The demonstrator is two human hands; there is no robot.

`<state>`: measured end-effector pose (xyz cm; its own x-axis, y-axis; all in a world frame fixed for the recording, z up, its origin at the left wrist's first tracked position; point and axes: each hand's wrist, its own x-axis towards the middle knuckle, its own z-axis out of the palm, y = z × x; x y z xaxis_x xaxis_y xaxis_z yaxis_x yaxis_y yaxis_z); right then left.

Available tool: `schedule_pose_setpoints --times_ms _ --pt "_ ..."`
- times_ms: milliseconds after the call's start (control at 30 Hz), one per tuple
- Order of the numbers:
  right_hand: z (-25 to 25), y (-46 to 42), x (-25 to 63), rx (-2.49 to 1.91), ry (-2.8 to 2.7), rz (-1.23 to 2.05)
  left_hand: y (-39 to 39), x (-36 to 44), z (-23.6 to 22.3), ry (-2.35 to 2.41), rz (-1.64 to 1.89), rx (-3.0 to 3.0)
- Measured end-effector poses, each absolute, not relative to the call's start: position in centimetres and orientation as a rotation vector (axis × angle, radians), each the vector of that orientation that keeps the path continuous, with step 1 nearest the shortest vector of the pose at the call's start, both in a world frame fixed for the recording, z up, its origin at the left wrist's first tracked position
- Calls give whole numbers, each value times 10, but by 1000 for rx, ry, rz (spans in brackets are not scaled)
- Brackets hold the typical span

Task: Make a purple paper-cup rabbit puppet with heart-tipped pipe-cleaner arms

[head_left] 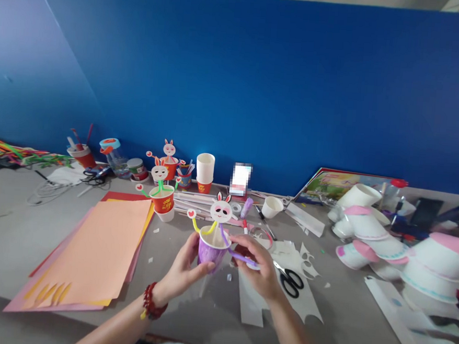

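Note:
My left hand (185,273) is closed round a purple-coloured paper cup (211,255), fingers behind it and thumb across the front. A round white rabbit face (221,212) with pink inner ears stands above the cup's mouth. From the cup a yellow pipe cleaner (196,226) bends up to the left, ending in a white disc with a red heart (191,214). To the right a purple pipe cleaner (241,256) sticks out with a white piece at its end. My right hand (260,271) has its fingers closed about that end, partly hiding it.
Black-handled scissors (292,282) lie on cut white paper (252,299) at the right. Coloured paper sheets (94,246) are stacked at the left. Red rabbit cups (162,201), a white cup (273,207) and a phone (240,179) stand behind. Joined paper cups (439,265) fill the right side.

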<state>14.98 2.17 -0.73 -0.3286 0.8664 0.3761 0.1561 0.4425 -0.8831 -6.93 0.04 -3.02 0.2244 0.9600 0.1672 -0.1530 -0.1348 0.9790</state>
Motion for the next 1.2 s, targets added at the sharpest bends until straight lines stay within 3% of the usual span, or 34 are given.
schedule_pose_setpoints --times_ms 167,467,867,1200 --pt "7 30 150 -917 -1756 1088 4 -67 -26 804 1149 1239" --pt "28 52 150 -924 -1780 1668 6 -69 -28 757 1080 1412" --pt "28 43 142 -1021 -1705 1615 8 -75 -46 694 1086 1561" --pt "10 41 154 -902 -1618 1389 4 -65 -43 766 1167 1196"
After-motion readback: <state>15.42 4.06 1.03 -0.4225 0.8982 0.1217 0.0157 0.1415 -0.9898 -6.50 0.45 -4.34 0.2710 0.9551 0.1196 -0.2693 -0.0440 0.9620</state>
